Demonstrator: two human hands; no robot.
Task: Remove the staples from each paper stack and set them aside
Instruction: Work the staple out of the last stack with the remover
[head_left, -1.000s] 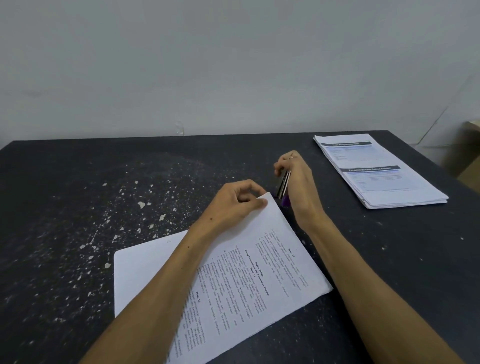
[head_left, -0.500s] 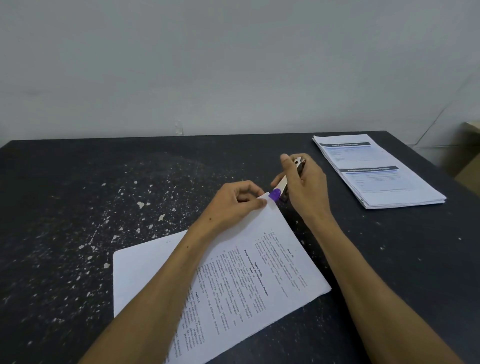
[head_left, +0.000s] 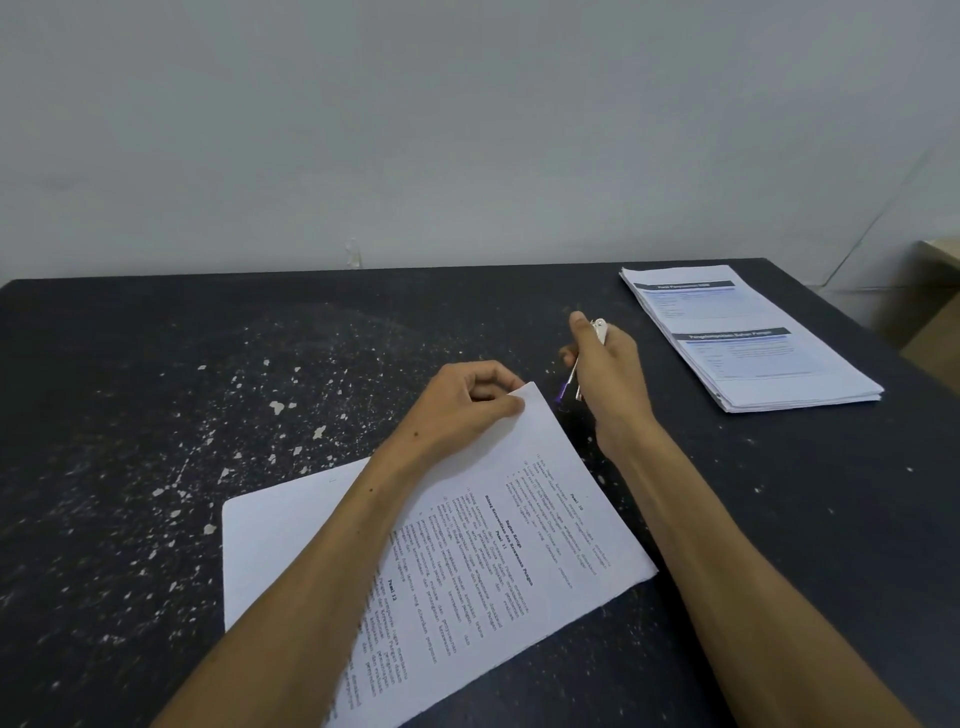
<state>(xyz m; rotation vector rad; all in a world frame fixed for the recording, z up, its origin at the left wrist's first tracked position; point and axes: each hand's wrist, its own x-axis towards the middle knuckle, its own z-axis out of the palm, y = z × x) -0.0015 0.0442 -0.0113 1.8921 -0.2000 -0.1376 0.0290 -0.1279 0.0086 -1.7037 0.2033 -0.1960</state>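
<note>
Left hand (head_left: 470, 410) pinches the far corner of the paper stack (head_left: 467, 566), which lies slanted near the table's (head_left: 156, 467) front edge, long axis running toward the far right. Just beside it, the right hand (head_left: 608, 374) grips a staple remover (head_left: 571, 382), purple tip pointing down at the table. Most of the tool is hidden by the fingers. A second stack (head_left: 753, 338) sits at the far right corner; the paint-flecked left side has plenty of room.

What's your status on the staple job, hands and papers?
Left hand pinches the stack corner. Right hand grips the remover, just off that corner. Second stack far right, nothing in the way.
</note>
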